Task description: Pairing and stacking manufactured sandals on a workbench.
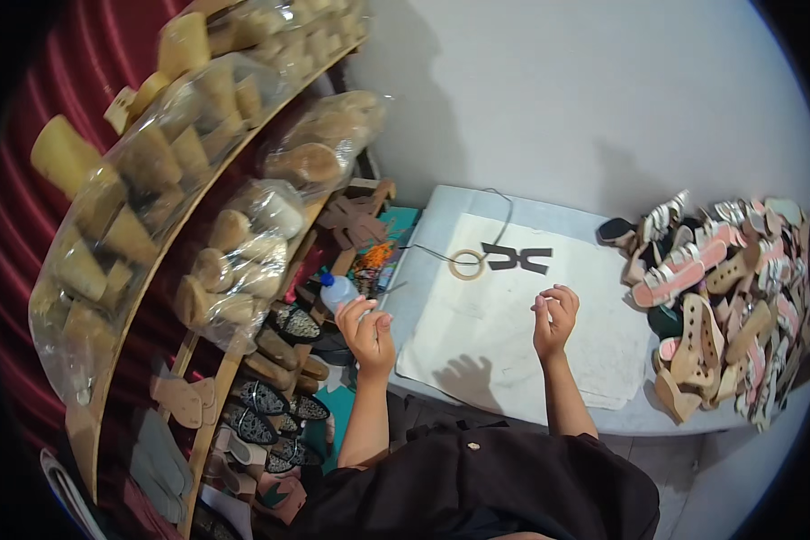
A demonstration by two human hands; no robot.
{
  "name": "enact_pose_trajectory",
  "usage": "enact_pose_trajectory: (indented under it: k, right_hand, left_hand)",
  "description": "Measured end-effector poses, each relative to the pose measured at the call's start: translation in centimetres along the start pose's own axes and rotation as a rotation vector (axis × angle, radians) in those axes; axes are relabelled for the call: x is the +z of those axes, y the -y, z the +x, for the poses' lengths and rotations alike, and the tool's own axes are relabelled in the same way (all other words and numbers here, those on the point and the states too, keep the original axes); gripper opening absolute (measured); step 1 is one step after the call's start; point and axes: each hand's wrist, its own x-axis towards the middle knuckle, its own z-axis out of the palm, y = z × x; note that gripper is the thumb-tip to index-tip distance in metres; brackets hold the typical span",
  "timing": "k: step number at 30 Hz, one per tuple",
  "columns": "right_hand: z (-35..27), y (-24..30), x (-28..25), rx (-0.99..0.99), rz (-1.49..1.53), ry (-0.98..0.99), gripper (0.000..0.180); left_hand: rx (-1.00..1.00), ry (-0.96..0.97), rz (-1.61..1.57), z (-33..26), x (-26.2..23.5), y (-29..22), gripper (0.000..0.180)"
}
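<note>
Both my hands are raised and hold nothing. My left hand [366, 337] hovers by the table's left edge with its fingers loosely bent and apart. Just beyond its fingertips stands a bottle [337, 290] with a blue cap. Over the right part of a white sheet [459, 346] is my right hand [555, 319], palm inward, its fingers slightly curled. Beyond the hands, flat dark cut-out material [517, 258] lies on the sheet in an X-like shape. A tan ring [466, 265], like a tape roll, touches or nearly touches its left side.
A heap of sandals and wooden soles [702, 306] covers the table's right end. On the left, shelves [209, 193] carry bagged heels and shoe forms [139, 180]. Patterned dark shoes [265, 396] sit lower down. A black cord [510, 211] crosses the table's back left.
</note>
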Motion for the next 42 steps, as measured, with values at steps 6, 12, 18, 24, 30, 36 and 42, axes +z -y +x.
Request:
enact_pose_trajectory:
  k: [6, 12, 18, 24, 30, 36, 42]
  right_hand:
    - [-1.0, -0.5, -8.1, 0.340, 0.237, -0.281, 0.061]
    - [-6.0, -5.8, -16.7, 0.400, 0.051, -0.255, 0.054]
    - [-11.7, -10.0, -24.5, 0.479, -0.018, -0.204, 0.034]
    - [-15.3, -12.8, -29.2, 0.545, 0.052, 0.060, 0.016]
    - [-16.4, -14.5, -30.0, 0.508, -0.004, 0.068, 0.018]
    - [-15.5, -16.3, -29.7, 0.559, -0.095, 0.040, 0.024]
    - [-17.0, -18.8, -29.7, 0.903, -0.221, 0.119, 0.058]
  left_hand:
    - [-0.189, -0.093, -0.396, 1.3, 3.4, -11.7, 0.050]
    - [-0.119, 0.061, -0.580, 0.0, 7.1, -22.7, 0.050]
    - [-0.120, 0.253, -0.749, -1.8, 9.2, -31.9, 0.046]
    - [-0.361, 0.691, -0.990, -2.1, 9.7, -38.3, 0.024]
    - [0.099, 0.460, -0.800, -1.8, 12.0, -39.6, 0.008]
    - [-0.132, 0.447, -0.866, -2.8, 15.5, -39.5, 0.020]
    - [0.011, 0.582, -0.792, -0.5, 17.0, -41.1, 0.034]
